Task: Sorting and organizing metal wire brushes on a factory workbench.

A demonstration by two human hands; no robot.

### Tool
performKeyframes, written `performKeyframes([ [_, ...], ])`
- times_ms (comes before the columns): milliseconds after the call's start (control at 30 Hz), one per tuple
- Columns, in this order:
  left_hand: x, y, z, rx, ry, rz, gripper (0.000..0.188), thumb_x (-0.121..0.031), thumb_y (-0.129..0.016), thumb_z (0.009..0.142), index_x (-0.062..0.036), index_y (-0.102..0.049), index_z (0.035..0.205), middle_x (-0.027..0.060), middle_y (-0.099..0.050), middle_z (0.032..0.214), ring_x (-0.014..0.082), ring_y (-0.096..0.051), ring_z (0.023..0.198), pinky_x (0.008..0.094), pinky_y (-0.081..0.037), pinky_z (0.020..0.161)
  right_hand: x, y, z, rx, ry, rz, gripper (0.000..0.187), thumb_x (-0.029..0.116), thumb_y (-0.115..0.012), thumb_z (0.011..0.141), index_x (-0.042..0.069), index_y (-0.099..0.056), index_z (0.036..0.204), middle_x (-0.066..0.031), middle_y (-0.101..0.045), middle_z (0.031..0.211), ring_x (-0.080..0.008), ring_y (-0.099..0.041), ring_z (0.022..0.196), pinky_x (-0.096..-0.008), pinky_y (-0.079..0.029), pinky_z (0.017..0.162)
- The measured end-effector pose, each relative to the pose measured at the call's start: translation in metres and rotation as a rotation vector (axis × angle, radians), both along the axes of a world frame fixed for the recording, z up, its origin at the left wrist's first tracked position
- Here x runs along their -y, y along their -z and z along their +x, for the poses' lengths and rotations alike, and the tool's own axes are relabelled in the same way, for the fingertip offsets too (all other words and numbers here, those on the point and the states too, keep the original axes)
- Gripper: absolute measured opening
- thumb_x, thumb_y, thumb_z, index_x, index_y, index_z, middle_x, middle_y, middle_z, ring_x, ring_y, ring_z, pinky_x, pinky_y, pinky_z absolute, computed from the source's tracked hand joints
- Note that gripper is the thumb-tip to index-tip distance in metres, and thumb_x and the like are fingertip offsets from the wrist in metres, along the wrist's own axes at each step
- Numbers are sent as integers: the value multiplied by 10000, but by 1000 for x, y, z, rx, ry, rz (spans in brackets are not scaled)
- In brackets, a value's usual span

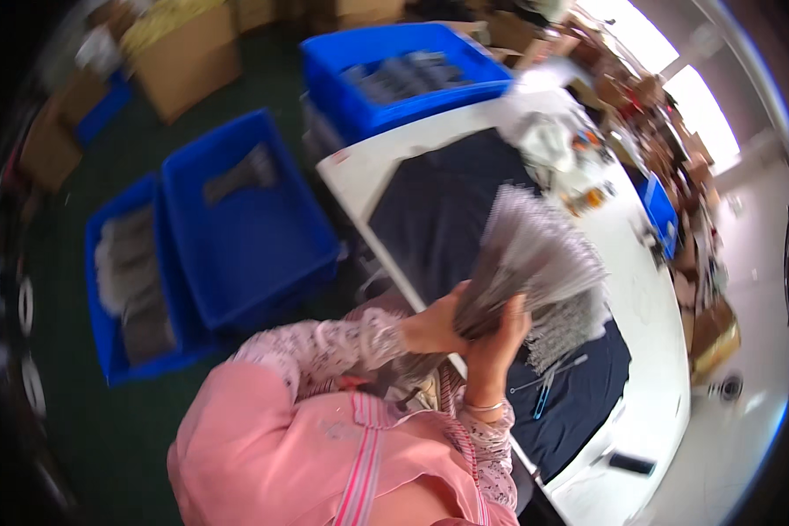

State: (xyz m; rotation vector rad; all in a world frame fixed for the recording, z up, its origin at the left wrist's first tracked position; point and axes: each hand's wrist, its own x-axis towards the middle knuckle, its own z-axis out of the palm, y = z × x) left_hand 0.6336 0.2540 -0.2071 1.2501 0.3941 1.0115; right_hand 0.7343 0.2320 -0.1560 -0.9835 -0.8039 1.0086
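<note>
Both hands grip the lower end of a thick bundle of grey knitted pieces (pixel 535 250), which fans out upward over the table. My left hand (pixel 437 326) is closed around its left side. On the right side my right hand (pixel 498 346) is closed, with the thumb pressed along the bundle. The kind of knitted piece cannot be made out, as the picture is blurred. Just beyond my right hand, more grey knitted pieces (pixel 565 333) lie on a dark cloth (pixel 438 197). A blue-handled tool (pixel 543 396) rests on the cloth near my right wrist.
The cloth covers part of a white table (pixel 649 324). A dark, flat, oblong thing (pixel 631 463) lies near its right end. To the left stand two blue bins (pixel 237 263) (pixel 105 337) with grey pieces inside; another blue bin (pixel 342 110) is at the far edge. Cardboard boxes (pixel 193 66) stand behind.
</note>
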Motion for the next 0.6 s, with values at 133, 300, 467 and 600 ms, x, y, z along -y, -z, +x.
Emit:
performKeyframes([
  [133,-6,5,-2,51,-141,-84,944,-43,-794,602,4,-219,1348,101,-500,1188,169,-476,1104,304,-405,950,-10,-23,-22,138,-85,-71,316,176,-591,899,-39,-503,1114,-91,-595,1024,-153,-573,889,-273,-464,795],
  [300,-7,-2,-47,148,-188,-247,848,11,-740,614,-11,-279,1326,69,-535,1067,135,-524,951,294,-445,844,-32,-15,-38,400,-327,47,416,239,-523,938,-64,-484,1221,-84,-606,1059,-157,-557,968,-295,-421,867],
  [467,-9,25,-121,108,-428,-368,799,8,-690,633,-30,-293,1326,75,-539,893,151,-562,715,295,-486,610,-72,10,-73,528,-447,-42,371,134,-597,883,-38,-542,1208,-109,-613,1104,-162,-559,1023,-282,-420,901],
  [600,3,63,-204,-27,-727,-483,805,-2,-677,617,-38,-311,1333,113,-531,973,190,-567,696,315,-503,607,-127,38,-106,803,-574,66,382,137,-663,814,-18,-579,1154,-129,-633,1047,-206,-589,993,-302,-442,874],
])
